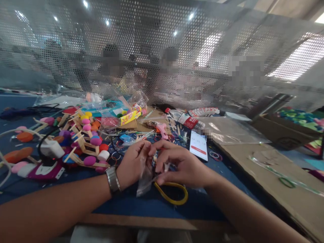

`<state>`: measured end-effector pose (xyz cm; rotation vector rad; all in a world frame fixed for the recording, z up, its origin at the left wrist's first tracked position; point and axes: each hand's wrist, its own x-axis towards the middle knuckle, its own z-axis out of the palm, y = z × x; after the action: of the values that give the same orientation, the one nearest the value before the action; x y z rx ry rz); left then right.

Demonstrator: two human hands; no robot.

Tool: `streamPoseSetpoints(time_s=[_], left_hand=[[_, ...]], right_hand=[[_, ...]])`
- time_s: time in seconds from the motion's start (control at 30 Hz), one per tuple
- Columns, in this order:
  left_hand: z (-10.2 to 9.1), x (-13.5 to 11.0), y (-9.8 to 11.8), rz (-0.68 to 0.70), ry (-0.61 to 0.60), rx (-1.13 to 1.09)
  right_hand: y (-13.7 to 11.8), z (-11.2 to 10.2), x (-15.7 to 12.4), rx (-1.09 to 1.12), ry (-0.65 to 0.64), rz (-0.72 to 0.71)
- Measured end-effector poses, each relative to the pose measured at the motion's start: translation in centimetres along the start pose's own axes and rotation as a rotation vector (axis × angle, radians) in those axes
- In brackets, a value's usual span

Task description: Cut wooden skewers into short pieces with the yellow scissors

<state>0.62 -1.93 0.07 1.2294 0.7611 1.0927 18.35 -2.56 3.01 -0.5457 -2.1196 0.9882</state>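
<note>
My left hand [134, 163], with a metal watch [113, 179] at the wrist, is closed on a small clear plastic bag [143, 184]. Close against it, my right hand [178, 165] has its fingers bent together at the bag's upper part. Something small and shiny shows between those fingers, too blurred to name. Under the right hand a yellow loop [186, 195] hangs or lies over the blue table; whether it is held I cannot tell. Just beyond the fingers lies a pink glue gun [162, 131].
Wooden stick pieces with colored pompoms [89, 161] crowd the left, beside a white plug [52, 150] and a purple power strip [48, 171]. A lit phone [198, 146] and a red-labelled bottle [186, 118] lie ahead. Cardboard [273, 175] covers the right; a perforated metal screen [141, 44] stands behind.
</note>
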Motion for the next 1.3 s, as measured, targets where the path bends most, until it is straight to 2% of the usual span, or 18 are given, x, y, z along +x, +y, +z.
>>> streamPoseSetpoints(time_s=[0.1,0.23,0.37,0.47,0.53,0.6,0.7,0.77,0.87,1.0,1.13,1.2,1.3], left_hand=[[-0.1,0.1,-0.2,-0.02,-0.009,-0.029],[-0.7,0.2,-0.7,-0.071,0.001,-0.052],[-0.9,0.2,-0.9,-0.063,-0.008,-0.037],[-0.8,0.0,-0.8,-0.061,0.02,0.021],[-0.7,-0.4,-0.6,-0.007,-0.053,0.078],[-0.6,-1.0,-0.3,0.154,-0.064,0.276],[-0.5,-1.9,0.1,0.237,-0.251,0.642],[-0.3,-2.4,0.3,0.287,-0.389,0.698],[-0.3,-2.7,0.2,0.37,-0.443,0.733],[-0.4,-2.6,-0.2,0.359,-0.437,0.745],[-0.6,-2.6,-0.4,0.382,-0.419,0.752],[-0.6,-2.7,-0.4,0.392,-0.432,0.76],[-0.5,-2.7,-0.5,0.398,-0.458,0.77]], right_hand=[[0.5,1.7,0.3,-0.174,0.116,-0.011],[1.0,2.8,0.5,-0.275,0.163,-0.006],[0.8,2.9,0.2,-0.297,0.153,-0.11],[0.4,2.2,0.2,-0.168,0.153,0.007],[0.5,1.1,0.5,0.012,0.199,0.186],[1.0,-0.7,1.2,0.137,0.332,0.3],[2.6,-4.1,2.9,0.196,0.498,0.459],[4.1,-6.3,4.3,0.172,0.483,0.534],[6.5,-8.6,6.3,0.132,0.46,0.625],[9.4,-9.1,8.8,0.122,0.425,0.671],[11.5,-9.5,10.9,0.099,0.452,0.668],[12.3,-10.8,11.2,0.053,0.476,0.675],[13.3,-14.6,10.6,-0.085,0.534,0.683]])
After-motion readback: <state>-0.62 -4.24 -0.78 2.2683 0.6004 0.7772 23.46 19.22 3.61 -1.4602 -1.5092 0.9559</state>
